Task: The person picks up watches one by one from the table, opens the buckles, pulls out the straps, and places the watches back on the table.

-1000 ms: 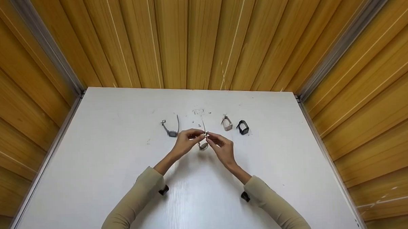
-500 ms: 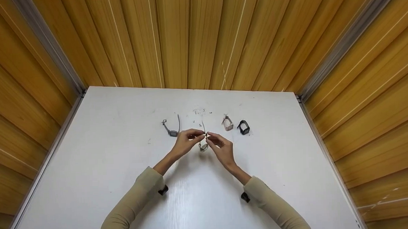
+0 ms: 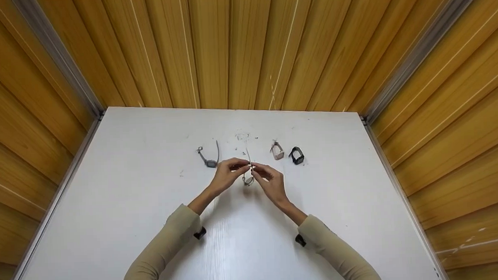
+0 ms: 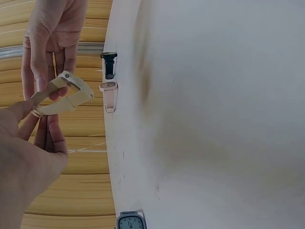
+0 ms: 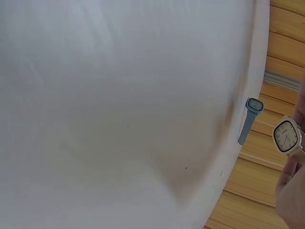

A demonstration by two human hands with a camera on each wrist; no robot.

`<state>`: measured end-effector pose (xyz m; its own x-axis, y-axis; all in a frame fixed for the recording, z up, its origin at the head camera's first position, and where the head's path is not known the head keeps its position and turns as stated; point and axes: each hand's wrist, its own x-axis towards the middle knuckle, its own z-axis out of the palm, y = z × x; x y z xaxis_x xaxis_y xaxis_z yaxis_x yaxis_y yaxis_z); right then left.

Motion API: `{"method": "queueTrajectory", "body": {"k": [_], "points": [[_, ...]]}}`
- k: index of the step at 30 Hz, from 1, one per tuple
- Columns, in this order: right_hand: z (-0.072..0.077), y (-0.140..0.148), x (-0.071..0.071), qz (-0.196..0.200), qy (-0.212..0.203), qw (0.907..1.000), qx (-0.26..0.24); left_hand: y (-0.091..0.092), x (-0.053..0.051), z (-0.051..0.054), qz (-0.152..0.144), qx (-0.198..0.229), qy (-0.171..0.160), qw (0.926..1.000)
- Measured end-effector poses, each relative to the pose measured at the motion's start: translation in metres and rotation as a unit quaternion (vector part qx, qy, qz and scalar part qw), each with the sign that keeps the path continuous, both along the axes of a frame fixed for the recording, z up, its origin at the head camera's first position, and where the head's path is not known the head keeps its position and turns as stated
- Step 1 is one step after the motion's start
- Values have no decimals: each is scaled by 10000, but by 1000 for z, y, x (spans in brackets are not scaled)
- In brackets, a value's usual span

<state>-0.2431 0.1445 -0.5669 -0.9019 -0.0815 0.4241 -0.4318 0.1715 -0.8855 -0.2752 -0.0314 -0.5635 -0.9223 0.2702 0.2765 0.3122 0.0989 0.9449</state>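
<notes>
In the head view, the left hand (image 3: 228,174) and the right hand (image 3: 272,182) met fingertip to fingertip, both pinching the strap of a cream watch (image 3: 248,181) whose case hung below the fingertips, above a white desk (image 3: 150,168). A blue-grey watch (image 3: 210,163) lay with its strap spread just beyond the left hand, on its outer side. Past the right hand, a pink watch (image 3: 278,151) and, farther out, a black watch (image 3: 297,155) sat near each other, their straps curved. Small dark marks (image 3: 242,137) dotted the surface ahead of the hands.

From the left wrist, the cream watch's strap formed a loop between the two hands, its ends pinched by the fingers; the pink and black watches lay on the right hand's side.

From the right wrist, the cream watch's numbered dial showed beside the partly visible hands, the blue-grey watch on the desk near them.
</notes>
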Motion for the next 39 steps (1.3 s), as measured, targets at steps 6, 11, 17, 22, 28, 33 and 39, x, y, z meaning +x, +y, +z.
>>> {"method": "queueTrajectory", "body": {"k": [6, 11, 17, 22, 28, 33, 39], "points": [[11, 0, 4, 124, 118, 9998, 31, -2, -5, -5, -50, 0, 24, 10000], [12, 0, 4, 65, -77, 9999, -51, -3, -7, -3, -81, -273, 169, 9995], [14, 0, 4, -58, -218, 9997, -107, -5, -10, 3, 21, -414, 324, 9986], [14, 0, 3, -83, -79, 9999, -104, -7, -13, 9, 209, -964, 764, 9922], [11, 0, 4, -81, 104, 9999, -45, -11, -17, 15, -26, -1529, 1182, 9811], [9, 1, 5, -37, 64, 10000, -30, -12, -18, 18, -207, -1662, 1120, 9795], [8, 1, 5, 9, -27, 10000, -21, -11, -21, 19, -293, -1774, 1039, 9782]]}}
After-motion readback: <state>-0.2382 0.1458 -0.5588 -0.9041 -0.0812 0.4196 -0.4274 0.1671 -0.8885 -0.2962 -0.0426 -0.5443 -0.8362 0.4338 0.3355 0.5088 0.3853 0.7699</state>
